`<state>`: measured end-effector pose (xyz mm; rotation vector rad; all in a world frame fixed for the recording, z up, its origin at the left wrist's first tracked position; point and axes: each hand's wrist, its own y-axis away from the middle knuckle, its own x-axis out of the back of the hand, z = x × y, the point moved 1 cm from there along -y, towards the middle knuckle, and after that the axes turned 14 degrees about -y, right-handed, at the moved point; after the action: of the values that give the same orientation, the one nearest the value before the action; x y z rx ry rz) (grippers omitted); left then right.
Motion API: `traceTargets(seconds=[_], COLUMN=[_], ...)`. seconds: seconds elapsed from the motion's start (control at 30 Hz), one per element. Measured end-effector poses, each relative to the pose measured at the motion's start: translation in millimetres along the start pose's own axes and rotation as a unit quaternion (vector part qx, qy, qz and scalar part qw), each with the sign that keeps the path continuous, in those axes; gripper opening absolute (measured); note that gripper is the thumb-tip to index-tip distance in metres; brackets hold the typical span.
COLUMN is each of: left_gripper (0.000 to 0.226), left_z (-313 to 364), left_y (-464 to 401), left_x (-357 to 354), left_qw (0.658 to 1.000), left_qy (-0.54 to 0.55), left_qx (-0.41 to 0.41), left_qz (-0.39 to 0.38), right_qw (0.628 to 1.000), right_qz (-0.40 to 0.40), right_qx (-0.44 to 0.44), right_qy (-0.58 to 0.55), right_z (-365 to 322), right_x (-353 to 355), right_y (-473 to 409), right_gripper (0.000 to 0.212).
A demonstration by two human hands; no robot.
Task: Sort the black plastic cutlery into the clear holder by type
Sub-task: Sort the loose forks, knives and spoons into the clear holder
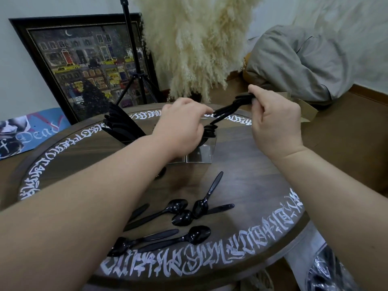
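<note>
1. A person sits at a round wooden desk with white lettering painted around its rim, seen from a camera on their head.
2. Both hands are raised over the far side of the desk, above a clear holder.
3. The right hand pinches one end of a stacked bundle of black cutlery, fingers curled round it.
4. The left hand pinches the other end of the bundle, just over the holder's right compartment.
5. Something dark and stacked already sits in that compartment; it is too blurred to tell the type.
6. The holder's left side holds black knives, fanned out and leaning left.
7. The holder's middle is hidden behind the left hand.
8. Loose spoons lie near the front of the desk, overlapping one another, well apart from the holder.
9. Behind the desk stand a framed painting, a tripod and tall cream pampas grass.
10. Risk: the bundle is held only at its ends, so it may sag or fan apart, spilling pieces onto the desk.
11. Risk: the bundle could catch on the stack already inside and miss the compartment, or land in the wrong one.
12. Risk: the light holder may tip or slide if the left hand knocks it, spilling the leaning knives.
</note>
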<state>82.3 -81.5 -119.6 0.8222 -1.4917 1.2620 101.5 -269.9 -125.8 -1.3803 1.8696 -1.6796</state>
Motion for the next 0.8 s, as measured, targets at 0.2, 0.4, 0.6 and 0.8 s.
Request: traceTargets(seconds=[0.2,0.4,0.6,0.8], left_gripper=[0.061,0.054,0.043,0.035], left_z=[7.8,-15.1,-18.7,-15.4], left_y=[-20.8,-14.7,-8.7,-8.1], left_x=[-15.2,-15.9,-24.3,-26.7], left_qw=[0.987,0.978,0.990,0.993], left_qy=[-0.043,-0.149,-0.124,-0.116], left_qx=[-0.063,-0.095,-0.036,-0.014], left_qz=[-0.142,-0.113,-0.062,-0.032], right_qw=[1.000,1.000,0.999,0.983], right_qz=[0.018,0.012,-0.025,-0.180], right_qx=[-0.005,0.020,0.031,-0.028], right_qy=[0.001,-0.005,-0.015,-0.023], right_z=[4.9,2.0,-6.3,-3.4], right_x=[10.3,-3.1,-14.0,-31.7], right_y=[3.0,2.0,-4.5,0.4], right_gripper=[0.027,0.028,0.032,0.036])
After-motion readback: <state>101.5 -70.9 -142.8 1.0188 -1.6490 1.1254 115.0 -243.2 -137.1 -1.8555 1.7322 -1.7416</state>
